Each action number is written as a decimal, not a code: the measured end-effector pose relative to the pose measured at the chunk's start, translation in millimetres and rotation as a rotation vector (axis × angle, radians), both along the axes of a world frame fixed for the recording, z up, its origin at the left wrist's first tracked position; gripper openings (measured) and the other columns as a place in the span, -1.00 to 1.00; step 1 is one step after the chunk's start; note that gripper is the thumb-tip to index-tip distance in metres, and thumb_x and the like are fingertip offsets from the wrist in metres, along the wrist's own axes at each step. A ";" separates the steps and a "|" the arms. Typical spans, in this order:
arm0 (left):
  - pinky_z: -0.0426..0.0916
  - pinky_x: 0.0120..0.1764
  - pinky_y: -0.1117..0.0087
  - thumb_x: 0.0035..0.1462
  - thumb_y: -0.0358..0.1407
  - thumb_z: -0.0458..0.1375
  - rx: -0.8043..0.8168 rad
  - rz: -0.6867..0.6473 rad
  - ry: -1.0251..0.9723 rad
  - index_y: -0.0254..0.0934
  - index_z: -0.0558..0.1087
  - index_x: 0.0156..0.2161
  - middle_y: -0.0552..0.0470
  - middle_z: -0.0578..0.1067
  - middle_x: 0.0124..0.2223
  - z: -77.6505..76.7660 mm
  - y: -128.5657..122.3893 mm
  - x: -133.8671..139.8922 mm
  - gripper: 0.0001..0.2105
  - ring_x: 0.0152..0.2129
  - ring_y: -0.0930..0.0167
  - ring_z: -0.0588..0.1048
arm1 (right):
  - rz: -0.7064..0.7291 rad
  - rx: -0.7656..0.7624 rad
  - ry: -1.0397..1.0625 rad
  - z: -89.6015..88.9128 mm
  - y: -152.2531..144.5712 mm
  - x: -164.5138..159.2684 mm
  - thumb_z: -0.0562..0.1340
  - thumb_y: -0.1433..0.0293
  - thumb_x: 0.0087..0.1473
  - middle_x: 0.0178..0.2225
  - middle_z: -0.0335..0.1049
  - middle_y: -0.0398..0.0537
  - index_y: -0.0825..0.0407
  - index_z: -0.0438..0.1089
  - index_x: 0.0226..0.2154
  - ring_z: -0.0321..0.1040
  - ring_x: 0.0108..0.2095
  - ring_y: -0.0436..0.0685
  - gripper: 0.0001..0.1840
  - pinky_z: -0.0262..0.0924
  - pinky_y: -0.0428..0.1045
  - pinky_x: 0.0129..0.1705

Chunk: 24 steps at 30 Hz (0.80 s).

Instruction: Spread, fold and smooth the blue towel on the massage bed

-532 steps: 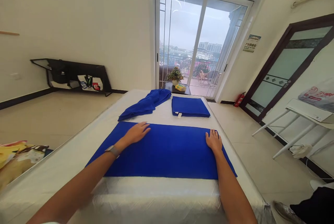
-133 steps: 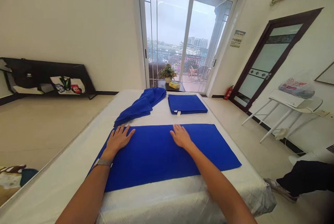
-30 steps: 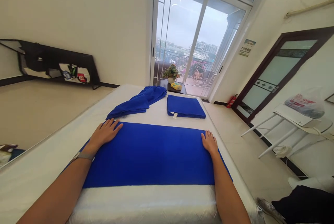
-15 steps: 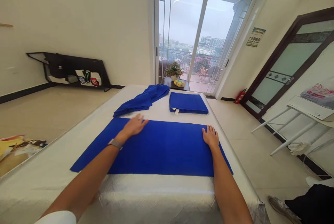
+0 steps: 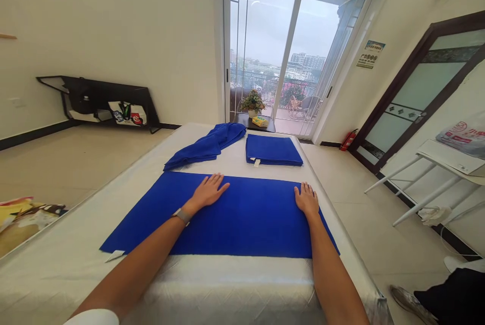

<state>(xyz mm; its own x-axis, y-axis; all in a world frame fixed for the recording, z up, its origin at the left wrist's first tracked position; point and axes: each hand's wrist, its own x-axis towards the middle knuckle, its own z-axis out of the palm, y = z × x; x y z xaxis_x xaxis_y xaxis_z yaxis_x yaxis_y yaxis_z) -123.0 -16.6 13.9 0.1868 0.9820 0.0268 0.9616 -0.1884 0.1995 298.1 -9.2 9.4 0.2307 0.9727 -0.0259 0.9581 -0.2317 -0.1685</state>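
A blue cloth (image 5: 242, 224), laid out flat as a long rectangle, covers the near part of the mattress (image 5: 212, 274). My left hand (image 5: 209, 190) lies flat on it near the far edge, fingers stretched. Toward the cloth's right end, my right hand (image 5: 307, 198) rests palm down with its fingers extended. A white tag (image 5: 115, 254) sticks out at the near left corner. Beyond the cloth are a folded stack of blue cloth (image 5: 273, 149) on the right and a loose, crumpled blue cloth (image 5: 210, 143) on the left.
A small dark table with a potted plant (image 5: 253, 102) and a yellow tissue pack (image 5: 259, 121) stands past the far end. To the right are a white table (image 5: 450, 158) and a person's shoe (image 5: 409, 304). Bags (image 5: 26, 224) lie on the left floor.
My left hand has slid to the right across the blue cloth. The white tag at the near left corner now shows. My right hand stays in place.
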 end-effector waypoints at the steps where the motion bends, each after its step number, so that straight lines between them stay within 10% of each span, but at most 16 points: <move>1: -0.18 0.36 0.07 0.29 0.18 -0.39 -0.004 0.045 0.008 -0.34 0.00 0.42 -0.14 -0.02 0.46 0.2 1.0 -21.8 -0.20 0.40 0.23 -0.07 | 0.000 -0.001 0.001 -0.2 0.2 0.3 -0.29 0.05 0.35 0.46 -0.30 0.01 0.18 -0.21 0.44 -0.37 0.44 0.17 -0.21 -0.49 0.15 0.42; 9: -0.14 0.35 0.01 0.27 0.21 -0.36 0.020 0.381 0.039 -0.35 -0.03 0.42 -0.21 0.00 0.46 -7.7 -2.7 -161.9 -0.17 0.40 0.15 -0.05 | -0.006 -0.004 -0.015 -3.0 3.0 3.8 -0.30 0.04 0.35 0.46 -0.30 -0.01 0.17 -0.21 0.44 -0.38 0.44 0.16 -0.20 -0.47 0.14 0.42; 19: -0.13 0.35 0.03 0.24 0.25 -0.36 0.045 0.404 0.000 -0.36 0.02 0.41 -0.23 0.02 0.45 -4.0 -6.7 -153.3 -0.13 0.40 0.16 -0.05 | -0.064 -0.142 -0.117 23.0 2.6 -10.6 -0.26 0.11 0.37 0.46 -0.31 0.02 0.18 -0.21 0.43 -0.35 0.44 0.23 -0.26 -0.39 0.21 0.40; 24: -0.14 0.35 0.03 0.23 0.25 -0.37 0.058 0.405 -0.022 -0.36 0.03 0.41 -0.23 0.02 0.45 -4.5 -6.9 -153.3 -0.12 0.40 0.15 -0.05 | 0.118 -0.021 -0.153 41.6 -1.9 -95.4 -0.23 0.24 0.37 0.43 -0.13 0.14 0.26 -0.02 0.39 -0.25 0.42 0.24 -0.31 -0.35 0.16 0.39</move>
<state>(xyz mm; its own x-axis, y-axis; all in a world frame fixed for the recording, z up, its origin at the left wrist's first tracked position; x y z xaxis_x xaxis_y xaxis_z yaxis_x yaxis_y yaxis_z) -276.2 -23.5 9.4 -0.2158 0.9729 0.0835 0.9560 0.1931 0.2211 202.7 -11.1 51.0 0.1178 0.9928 -0.0198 0.9929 -0.1181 -0.0152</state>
